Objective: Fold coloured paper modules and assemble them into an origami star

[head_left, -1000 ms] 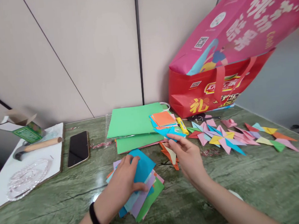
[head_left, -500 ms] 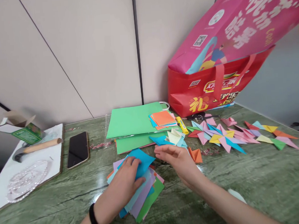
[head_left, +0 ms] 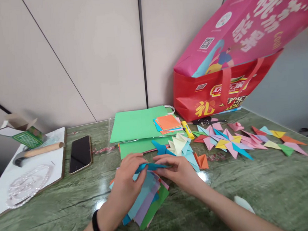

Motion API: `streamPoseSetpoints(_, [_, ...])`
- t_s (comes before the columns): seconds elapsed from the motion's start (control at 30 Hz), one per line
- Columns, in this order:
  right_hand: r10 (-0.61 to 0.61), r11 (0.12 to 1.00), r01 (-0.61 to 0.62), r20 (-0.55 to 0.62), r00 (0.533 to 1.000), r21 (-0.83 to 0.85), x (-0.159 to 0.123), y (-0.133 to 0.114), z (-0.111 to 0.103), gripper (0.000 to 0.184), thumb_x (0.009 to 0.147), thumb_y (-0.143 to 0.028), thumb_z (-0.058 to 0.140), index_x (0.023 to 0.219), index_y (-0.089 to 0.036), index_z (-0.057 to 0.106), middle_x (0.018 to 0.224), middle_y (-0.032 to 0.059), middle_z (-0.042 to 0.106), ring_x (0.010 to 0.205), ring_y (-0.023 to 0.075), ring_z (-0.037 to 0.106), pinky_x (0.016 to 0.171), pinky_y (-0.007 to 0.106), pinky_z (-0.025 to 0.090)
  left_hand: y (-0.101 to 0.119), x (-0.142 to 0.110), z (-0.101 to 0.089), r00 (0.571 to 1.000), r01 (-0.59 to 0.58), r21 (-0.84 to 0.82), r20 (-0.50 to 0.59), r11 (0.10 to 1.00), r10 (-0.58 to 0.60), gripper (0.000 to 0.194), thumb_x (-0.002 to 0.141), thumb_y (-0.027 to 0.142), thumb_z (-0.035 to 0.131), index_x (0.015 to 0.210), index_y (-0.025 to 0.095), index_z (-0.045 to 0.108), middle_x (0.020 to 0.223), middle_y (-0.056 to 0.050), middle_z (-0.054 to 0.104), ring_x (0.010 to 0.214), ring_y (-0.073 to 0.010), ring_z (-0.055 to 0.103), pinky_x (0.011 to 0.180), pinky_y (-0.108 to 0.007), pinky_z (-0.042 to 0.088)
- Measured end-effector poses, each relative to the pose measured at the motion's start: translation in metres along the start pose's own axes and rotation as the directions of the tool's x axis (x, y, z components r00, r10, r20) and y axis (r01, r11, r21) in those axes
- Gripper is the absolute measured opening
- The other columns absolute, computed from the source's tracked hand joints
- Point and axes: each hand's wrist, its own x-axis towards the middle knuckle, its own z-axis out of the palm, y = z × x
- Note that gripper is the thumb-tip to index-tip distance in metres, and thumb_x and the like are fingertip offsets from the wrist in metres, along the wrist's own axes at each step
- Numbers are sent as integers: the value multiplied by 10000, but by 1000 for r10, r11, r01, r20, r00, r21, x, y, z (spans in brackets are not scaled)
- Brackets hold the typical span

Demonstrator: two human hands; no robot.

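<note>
A sheet of blue paper [head_left: 150, 166] is held up between my two hands, seen nearly edge-on. My left hand [head_left: 129, 177], with a black band on its wrist, pinches its left end. The right end is gripped by the fingers of my right hand [head_left: 180, 170]. Beneath them a loose stack of coloured paper squares [head_left: 146, 202] lies fanned on the table, with light blue, purple and green showing. Just beyond my right hand are a folded blue piece [head_left: 162, 149] and cream and light-blue folded pieces [head_left: 178, 143].
Green sheets [head_left: 138, 123] carry small orange-topped squares [head_left: 168, 122]. A yellow glue stick [head_left: 187, 129] lies beside them. Folded paper pieces [head_left: 233, 140] spread right, below a red bag [head_left: 195, 98]. At left are a phone [head_left: 80, 154], a hammer [head_left: 40, 151] and beads [head_left: 29, 185].
The blue sheet has been lifted off the stack and tilted up. My right hand has moved left and down and taken hold of its right end.
</note>
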Motion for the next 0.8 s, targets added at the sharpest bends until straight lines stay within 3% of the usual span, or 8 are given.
streamPoseSetpoints(0.13, [-28,998,35,-153,988,42,0,-7,-1,111,696,-261,658,766,-194,712,751,41,705,719,196,651,711,361,550,3,4,-6,956,109,-58,-268,992,-121,313,763,245,613,1070,241,555,1140,-68,589,1130,-249,499,980,-399,372])
streamPoseSetpoints(0.23, [-124,986,148,-251,960,81,0,-12,-2,96,654,-168,666,731,-213,699,789,31,708,821,206,646,790,363,527,1,9,-8,829,305,-330,-371,893,-420,366,751,348,628,1079,220,529,1092,-73,570,1040,-233,542,870,-356,451])
streamPoseSetpoints(0.33, [-251,949,290,-261,932,126,-1,-14,-1,175,617,-81,663,701,-232,690,791,15,695,892,208,634,837,358,506,2,13,-8,717,397,-725,-138,563,-683,358,772,455,576,1018,197,541,894,-45,625,856,-195,609,706,-298,495])
streamPoseSetpoints(0.4, [-332,928,361,-234,914,94,-1,-14,-1,198,638,-61,645,707,-240,693,774,15,678,895,210,628,836,368,501,6,14,-8,725,442,-849,146,291,-673,339,780,461,569,959,174,570,812,-43,656,762,-187,627,635,-279,497])
streamPoseSetpoints(0.47, [-398,913,407,-166,902,22,-2,-14,-1,223,663,-41,616,712,-243,695,762,19,669,898,216,621,838,389,492,10,15,-9,721,499,-856,326,132,-612,291,770,399,608,918,148,608,780,-47,679,687,-171,626,586,-257,491])
streamPoseSetpoints(0.53, [-444,896,440,-68,894,-64,-2,-13,0,224,674,-35,613,715,-239,695,748,24,670,898,227,619,842,408,483,11,15,-12,684,528,-846,369,77,-630,267,750,268,644,977,131,618,790,-47,695,649,-148,620,566,-232,489])
streamPoseSetpoints(0.63, [-467,871,468,41,883,-149,-3,-13,0,124,669,-105,695,704,-224,694,738,37,682,899,246,619,845,422,475,9,16,-15,633,552,-833,393,34,-667,479,700,78,617,1168,131,533,846,-55,706,641,-142,635,566,-230,503])
streamPoseSetpoints(0.8, [-479,858,485,77,874,-171,-4,-16,1,95,664,-218,756,653,-209,661,703,41,682,896,248,619,823,418,485,4,15,-18,643,573,-820,449,1,-621,641,699,38,596,1292,206,423,809,-25,697,604,-147,653,541,-246,522])
